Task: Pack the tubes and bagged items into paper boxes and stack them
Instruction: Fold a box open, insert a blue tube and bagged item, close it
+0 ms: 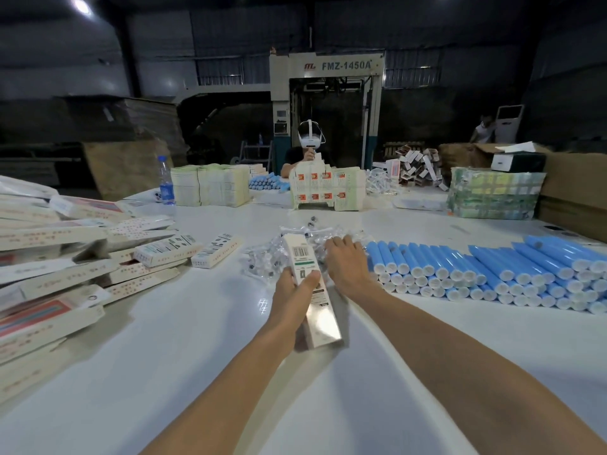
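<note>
White tabletop point(203, 372) stretches out under both bare forearms. The left hand point(290, 302) grips a long paper box point(321, 318) near the middle, thumb curled over the printed top face and fingers wrapped beneath, so the box points toward 12 o'clock with its barcode end farthest from the person and its near end lifted off the table. Just beyond it, at 12 o'clock, lies a loose heap of clear bagged items point(272, 254); the far end of the box hangs over this heap. The right hand point(345, 264) reaches onto the heap's 3 o'clock edge with fingers stretched out and slightly spread, the tips touching the bags and pinching nothing that shows. At 2 o'clock a layered stack of blue tubes point(492, 270) with white caps faces the person, just beside the right hand. At 9 o'clock, well apart from the hands, filled boxes point(65, 257) lie in an untidy pile. Farther off, near 11 o'clock, stand a water bottle point(166, 182) and stacks of flat cartons point(210, 185). At 12 o'clock a second person point(308, 149) wearing a white headset sits across the table before a machine point(328, 80) marked FMZ-1450A.
</note>
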`<state>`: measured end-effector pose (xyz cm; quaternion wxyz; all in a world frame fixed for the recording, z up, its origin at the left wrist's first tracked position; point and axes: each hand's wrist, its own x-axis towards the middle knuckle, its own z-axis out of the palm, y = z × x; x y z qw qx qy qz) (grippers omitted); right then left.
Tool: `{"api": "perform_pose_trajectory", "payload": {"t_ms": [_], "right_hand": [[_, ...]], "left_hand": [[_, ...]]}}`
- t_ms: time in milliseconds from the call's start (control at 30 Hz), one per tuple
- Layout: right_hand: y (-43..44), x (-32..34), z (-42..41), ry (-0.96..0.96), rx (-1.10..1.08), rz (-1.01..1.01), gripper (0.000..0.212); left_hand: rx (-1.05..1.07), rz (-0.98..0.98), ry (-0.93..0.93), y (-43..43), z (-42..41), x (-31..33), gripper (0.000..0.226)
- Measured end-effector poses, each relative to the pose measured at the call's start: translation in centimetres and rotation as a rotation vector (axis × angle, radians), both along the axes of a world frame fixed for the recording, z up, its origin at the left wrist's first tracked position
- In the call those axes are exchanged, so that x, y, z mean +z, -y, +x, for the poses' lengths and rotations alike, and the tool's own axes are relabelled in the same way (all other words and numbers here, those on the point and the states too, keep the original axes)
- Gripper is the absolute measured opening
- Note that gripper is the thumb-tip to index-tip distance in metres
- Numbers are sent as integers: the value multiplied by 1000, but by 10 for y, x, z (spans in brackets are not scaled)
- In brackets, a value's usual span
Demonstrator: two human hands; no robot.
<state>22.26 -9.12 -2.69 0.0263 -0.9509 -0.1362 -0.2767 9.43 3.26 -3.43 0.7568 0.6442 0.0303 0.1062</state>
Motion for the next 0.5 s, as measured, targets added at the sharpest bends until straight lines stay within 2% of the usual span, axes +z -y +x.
{"api": "perform_pose_trajectory", "payload": {"t_ms": [100,167,233,367,500], "right_hand": [[3,-8,0,72,1,42,25],[9,-6,-6,120,31,175,19],[18,1,-17,109,81,396,23],[45,25,-58,-8,307,994,19],[79,58,-104,55,401,1337,17]], "left_hand": [[-33,37,19,0,-1,1,29],[-43,48,31,0,-4,3,25],[-44,60,37,2,-6,6,24],[-90,53,41,6,-13,13,25],[-232,74,99,13,-25,20,32]]}}
